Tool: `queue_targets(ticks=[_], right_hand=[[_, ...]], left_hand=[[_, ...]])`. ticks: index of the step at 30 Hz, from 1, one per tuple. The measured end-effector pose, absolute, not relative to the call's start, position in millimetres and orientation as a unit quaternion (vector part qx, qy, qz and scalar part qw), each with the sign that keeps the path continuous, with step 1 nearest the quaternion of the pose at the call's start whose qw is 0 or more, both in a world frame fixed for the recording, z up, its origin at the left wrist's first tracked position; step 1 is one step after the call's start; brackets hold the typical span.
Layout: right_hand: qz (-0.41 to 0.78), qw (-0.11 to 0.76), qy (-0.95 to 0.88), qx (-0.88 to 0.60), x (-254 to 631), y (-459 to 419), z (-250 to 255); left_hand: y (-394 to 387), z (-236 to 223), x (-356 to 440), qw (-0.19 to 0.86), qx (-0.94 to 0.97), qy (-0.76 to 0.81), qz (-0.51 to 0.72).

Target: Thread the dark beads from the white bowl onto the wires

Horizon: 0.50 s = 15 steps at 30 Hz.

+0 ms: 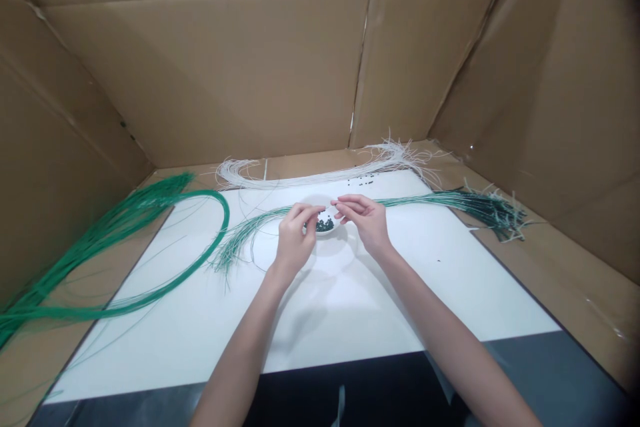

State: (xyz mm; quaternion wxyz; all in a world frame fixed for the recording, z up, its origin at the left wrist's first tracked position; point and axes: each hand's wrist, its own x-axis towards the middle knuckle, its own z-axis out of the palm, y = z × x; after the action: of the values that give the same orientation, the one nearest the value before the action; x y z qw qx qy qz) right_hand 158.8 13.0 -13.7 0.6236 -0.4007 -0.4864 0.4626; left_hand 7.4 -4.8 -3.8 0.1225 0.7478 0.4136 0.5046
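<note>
A small white bowl (327, 232) with dark green beads (325, 223) in it stands near the middle of the white board. Over its left side is my left hand (299, 230), thumb and fingers pinched together. My right hand (367, 220) is at the bowl's right side, its fingertips also pinched, close to those of the left. Whatever lies between the fingertips is too small to make out. Behind the hands runs a bundle of thin green strands (415, 199), its frayed dark ends (493, 213) spread at the right.
At the left a thick bundle of green strands (203, 257) loops onto the white board (200, 353). A bundle of white strands (310, 181) lies along the back, with several loose beads (367, 181) in front. Cardboard walls (290, 67) enclose the back and sides.
</note>
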Motion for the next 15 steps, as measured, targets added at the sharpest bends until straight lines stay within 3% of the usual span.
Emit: queue_targets(ticks=[15], right_hand=[[0.466, 0.614, -0.491, -0.407, 157.9, 11.9, -10.8]], left_hand=[[-4.4, -4.7, 6.6, 0.105, 0.752, 0.418, 0.499]])
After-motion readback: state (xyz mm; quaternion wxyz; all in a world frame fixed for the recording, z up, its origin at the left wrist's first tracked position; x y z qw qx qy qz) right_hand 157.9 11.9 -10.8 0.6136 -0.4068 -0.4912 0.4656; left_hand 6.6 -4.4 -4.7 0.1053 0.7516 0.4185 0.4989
